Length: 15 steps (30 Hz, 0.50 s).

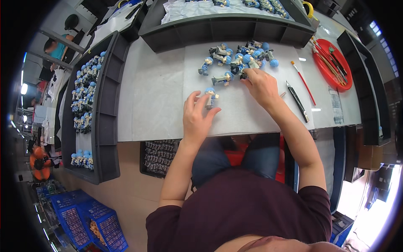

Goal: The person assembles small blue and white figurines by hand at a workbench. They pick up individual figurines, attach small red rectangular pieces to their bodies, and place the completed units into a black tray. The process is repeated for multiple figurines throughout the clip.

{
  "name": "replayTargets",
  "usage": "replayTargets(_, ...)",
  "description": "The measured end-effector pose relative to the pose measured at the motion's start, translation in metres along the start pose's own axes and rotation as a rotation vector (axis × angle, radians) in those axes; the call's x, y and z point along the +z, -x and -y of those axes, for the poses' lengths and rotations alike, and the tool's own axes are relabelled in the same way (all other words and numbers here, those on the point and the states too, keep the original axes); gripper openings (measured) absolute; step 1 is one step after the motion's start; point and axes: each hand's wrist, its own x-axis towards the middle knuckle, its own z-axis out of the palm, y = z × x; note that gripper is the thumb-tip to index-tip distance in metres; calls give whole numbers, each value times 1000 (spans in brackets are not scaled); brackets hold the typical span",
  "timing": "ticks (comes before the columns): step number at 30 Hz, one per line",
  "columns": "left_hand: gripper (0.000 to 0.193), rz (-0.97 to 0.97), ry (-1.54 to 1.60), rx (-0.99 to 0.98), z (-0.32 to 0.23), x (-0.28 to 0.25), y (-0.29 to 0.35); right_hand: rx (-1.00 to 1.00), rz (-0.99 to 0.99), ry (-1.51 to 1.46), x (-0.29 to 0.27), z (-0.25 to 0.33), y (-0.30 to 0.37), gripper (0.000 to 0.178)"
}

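Observation:
My left hand (197, 119) rests near the table's front edge with its fingers apart. Between its thumb and fingers stands a small blue-haired figurine (210, 97); whether they touch it, I cannot tell. My right hand (263, 87) reaches to the near side of a pile of similar blue-haired figurines (252, 56), thumb and fingertips closed around a dark-footed figurine (242, 74), partly hidden by the fingers. Just left of that hand one figurine (222, 79) lies on its side, and another figurine (205, 66) lies farther back.
A grey crate (108, 101) of figurines stands at the left, another grey crate (226, 28) along the back. On the right lie a black craft knife (297, 101), a red-handled brush (305, 86) and a red oval tray (323, 50) of brushes. A dark bin (369, 80) borders the table's right end.

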Motion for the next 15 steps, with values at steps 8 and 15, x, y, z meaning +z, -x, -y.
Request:
replayTargets(8, 42, 140, 335, 227, -19, 8, 0, -73, -54, -512, -47, 3, 38, 33)
replayTargets(15, 49, 430, 338, 339, -38, 33, -4, -232, 52, -510, -52, 12, 87, 36)
